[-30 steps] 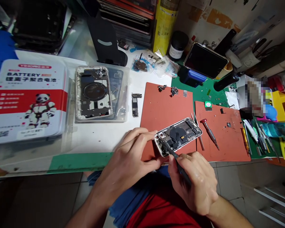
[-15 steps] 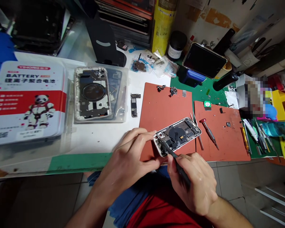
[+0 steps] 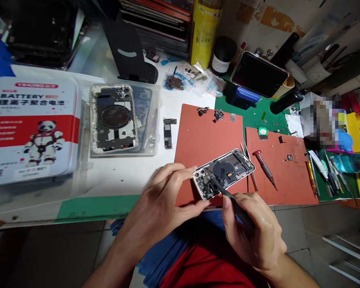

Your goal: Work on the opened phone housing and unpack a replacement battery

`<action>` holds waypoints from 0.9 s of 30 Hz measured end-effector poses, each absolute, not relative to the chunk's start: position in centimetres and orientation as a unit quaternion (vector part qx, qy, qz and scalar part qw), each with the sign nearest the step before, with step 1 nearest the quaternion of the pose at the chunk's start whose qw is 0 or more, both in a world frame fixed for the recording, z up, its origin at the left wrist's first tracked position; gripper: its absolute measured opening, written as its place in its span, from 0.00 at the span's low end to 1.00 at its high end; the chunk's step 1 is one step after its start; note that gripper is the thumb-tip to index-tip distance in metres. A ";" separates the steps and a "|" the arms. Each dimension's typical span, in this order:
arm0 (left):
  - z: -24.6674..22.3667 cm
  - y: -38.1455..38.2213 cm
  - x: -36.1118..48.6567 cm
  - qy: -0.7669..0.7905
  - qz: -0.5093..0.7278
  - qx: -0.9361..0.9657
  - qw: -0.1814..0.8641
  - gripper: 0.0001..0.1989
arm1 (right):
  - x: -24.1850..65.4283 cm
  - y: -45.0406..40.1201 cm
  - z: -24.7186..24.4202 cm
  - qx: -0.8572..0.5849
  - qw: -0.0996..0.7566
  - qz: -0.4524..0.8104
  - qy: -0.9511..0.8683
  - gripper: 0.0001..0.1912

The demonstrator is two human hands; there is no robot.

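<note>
An opened phone housing (image 3: 234, 163) with its inner parts showing lies tilted at the front of an orange-brown mat (image 3: 210, 136). My left hand (image 3: 168, 192) grips its camera end, thumb at the near edge and fingers at the far corner. My right hand (image 3: 255, 228) is closed round a dark, tapered tool (image 3: 238, 206); whether it is tweezers or a pry tool I cannot tell. The tool's thin tip rests over the inside of the housing, between the camera holes and the round black coil. Just right of the phone lie metal tweezers (image 3: 253, 174) and a red-capped screwdriver (image 3: 265, 168).
Left stand a battery tin (image 3: 33, 136) and a clear plastic box (image 3: 154, 132) bearing another phone back (image 3: 115, 118). A logic board (image 3: 168, 134) lies beside the mat. Small parts (image 3: 219, 115) sit at the mat's far edge. A phone (image 3: 259, 75) is propped behind.
My right hand and the tool have moved right and slightly toward me, the tip shifting from the camera end toward the coil. My left hand keeps its grip on the housing.
</note>
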State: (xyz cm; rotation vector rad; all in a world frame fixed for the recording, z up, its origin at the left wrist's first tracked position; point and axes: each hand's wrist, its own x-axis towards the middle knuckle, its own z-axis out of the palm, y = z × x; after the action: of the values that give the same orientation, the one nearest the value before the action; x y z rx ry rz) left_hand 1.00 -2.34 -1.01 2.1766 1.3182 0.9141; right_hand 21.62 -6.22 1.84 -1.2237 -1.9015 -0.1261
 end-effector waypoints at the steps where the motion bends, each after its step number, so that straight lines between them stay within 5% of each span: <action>1: -1.0 -2.4 1.0 0.477 0.331 0.786 0.215 0.25 | 21.6 -6.2 1.8 -0.489 0.424 -0.052 -0.760 0.17; 19: -1.0 -2.4 1.1 0.478 0.334 0.784 0.212 0.23 | 22.2 -6.5 1.2 -0.470 0.413 -0.022 -0.780 0.23; 27: -0.6 -2.3 1.0 0.475 0.327 0.784 0.230 0.27 | 22.3 -6.2 1.9 -0.456 0.368 -0.057 -0.808 0.18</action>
State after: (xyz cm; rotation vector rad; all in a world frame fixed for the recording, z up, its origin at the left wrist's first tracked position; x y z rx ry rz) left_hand 0.95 -2.33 -0.64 2.1567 1.3064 0.9001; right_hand 22.28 -6.24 1.94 -1.1720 -2.0764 -0.1460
